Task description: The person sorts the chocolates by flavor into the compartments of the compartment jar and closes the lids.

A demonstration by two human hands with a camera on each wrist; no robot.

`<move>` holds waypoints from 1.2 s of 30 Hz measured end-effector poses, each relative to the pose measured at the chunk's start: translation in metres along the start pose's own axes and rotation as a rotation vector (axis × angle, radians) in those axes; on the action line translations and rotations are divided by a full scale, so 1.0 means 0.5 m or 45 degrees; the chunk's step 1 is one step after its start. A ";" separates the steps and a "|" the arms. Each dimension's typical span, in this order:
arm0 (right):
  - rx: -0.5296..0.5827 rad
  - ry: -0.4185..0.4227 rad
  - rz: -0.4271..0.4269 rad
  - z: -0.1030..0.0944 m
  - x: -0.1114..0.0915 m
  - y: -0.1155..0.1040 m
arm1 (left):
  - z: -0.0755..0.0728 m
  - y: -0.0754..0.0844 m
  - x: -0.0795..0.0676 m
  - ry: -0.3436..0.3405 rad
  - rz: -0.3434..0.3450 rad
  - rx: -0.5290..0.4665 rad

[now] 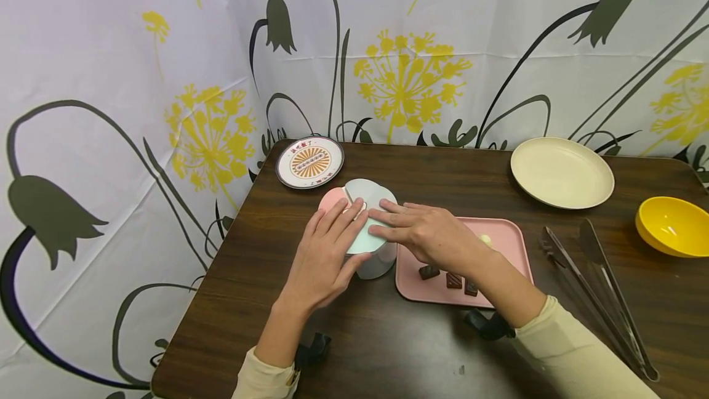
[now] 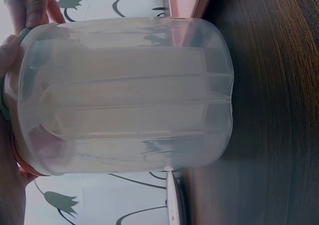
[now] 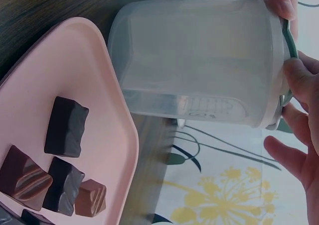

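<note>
A translucent plastic canister stands upright on the table, its round lid split into pink, white and pale green sections. Over the lid's left part lies my left hand, fingers stretched towards the middle and thumb near the front rim. From the right, my right hand reaches across with extended fingers touching the lid's pale green section. In the right wrist view its fingertips are at the lid's green edge, with the thumb held apart. Inner dividers show faintly through the canister wall.
Beside the canister, a pink tray bears several chocolates. A patterned plate sits at the back left. To the right are a cream plate, a yellow bowl and metal tongs. A patterned curtain hangs behind.
</note>
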State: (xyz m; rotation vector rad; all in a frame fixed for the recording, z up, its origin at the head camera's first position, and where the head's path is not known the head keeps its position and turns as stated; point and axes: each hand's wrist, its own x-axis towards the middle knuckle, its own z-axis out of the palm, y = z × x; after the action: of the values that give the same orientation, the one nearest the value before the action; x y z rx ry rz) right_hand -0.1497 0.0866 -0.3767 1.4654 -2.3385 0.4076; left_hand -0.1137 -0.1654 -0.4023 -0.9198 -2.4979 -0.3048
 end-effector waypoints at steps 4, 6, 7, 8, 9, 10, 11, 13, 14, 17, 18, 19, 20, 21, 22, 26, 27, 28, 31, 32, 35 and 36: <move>0.023 -0.006 0.026 -0.005 0.001 -0.001 | -0.001 0.001 0.000 0.009 -0.004 -0.015; 0.034 -0.014 0.040 -0.007 0.002 0.000 | -0.002 0.001 0.000 0.013 -0.005 -0.024; 0.043 -0.019 0.045 -0.008 0.003 0.000 | -0.002 0.000 0.000 0.016 -0.005 -0.027; 0.051 -0.023 0.050 -0.009 0.003 0.000 | -0.002 0.000 0.000 0.017 -0.007 -0.029; 0.060 -0.026 0.056 -0.010 0.004 0.001 | -0.002 -0.001 0.001 0.019 -0.007 -0.034; 0.073 -0.027 0.063 -0.011 0.004 0.001 | -0.002 -0.002 0.002 0.022 -0.008 -0.040; 0.086 -0.026 0.070 -0.011 0.005 0.001 | -0.003 -0.002 0.003 0.021 -0.011 -0.047; 0.110 -0.024 0.080 -0.013 0.006 0.001 | -0.004 -0.005 0.005 0.021 -0.015 -0.064; 0.120 -0.023 0.084 -0.014 0.006 0.001 | -0.005 -0.006 0.007 0.020 -0.017 -0.076; 0.155 -0.025 0.100 -0.016 0.007 0.002 | -0.007 -0.011 0.012 0.025 -0.011 -0.121; 0.165 -0.026 0.107 -0.016 0.008 0.002 | -0.008 -0.014 0.014 0.033 -0.005 -0.143; 0.176 -0.025 0.117 -0.016 0.009 0.003 | -0.008 -0.017 0.016 0.041 0.003 -0.164; 0.189 -0.019 0.129 -0.016 0.010 0.003 | -0.008 -0.021 0.019 0.053 0.014 -0.190; 0.204 -0.013 0.142 -0.016 0.012 0.003 | -0.008 -0.025 0.023 0.065 0.026 -0.216; 0.220 -0.005 0.154 -0.016 0.014 0.003 | -0.008 -0.029 0.026 0.076 0.037 -0.240; 0.281 0.026 0.195 -0.016 0.019 0.005 | -0.005 -0.043 0.039 0.108 0.082 -0.337; 0.292 0.033 0.198 -0.016 0.020 0.005 | -0.004 -0.046 0.041 0.112 0.087 -0.354; 0.298 0.040 0.201 -0.016 0.021 0.005 | -0.003 -0.047 0.043 0.116 0.089 -0.368; 0.300 0.062 0.218 -0.015 0.024 0.004 | 0.001 -0.050 0.047 0.133 0.078 -0.396; 0.296 0.072 0.228 -0.014 0.025 0.004 | 0.002 -0.050 0.048 0.139 0.074 -0.404; 0.289 0.090 0.262 -0.012 0.026 0.004 | 0.006 -0.049 0.051 0.168 0.069 -0.423; 0.288 0.094 0.273 -0.011 0.026 0.005 | 0.007 -0.048 0.052 0.180 0.070 -0.429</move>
State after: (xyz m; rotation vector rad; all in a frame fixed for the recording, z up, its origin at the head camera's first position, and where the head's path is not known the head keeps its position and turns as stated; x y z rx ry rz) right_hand -0.1563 0.0794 -0.3663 1.2700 -2.4626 0.7918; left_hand -0.1481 -0.1676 -0.3938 -1.0532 -2.3265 -0.7624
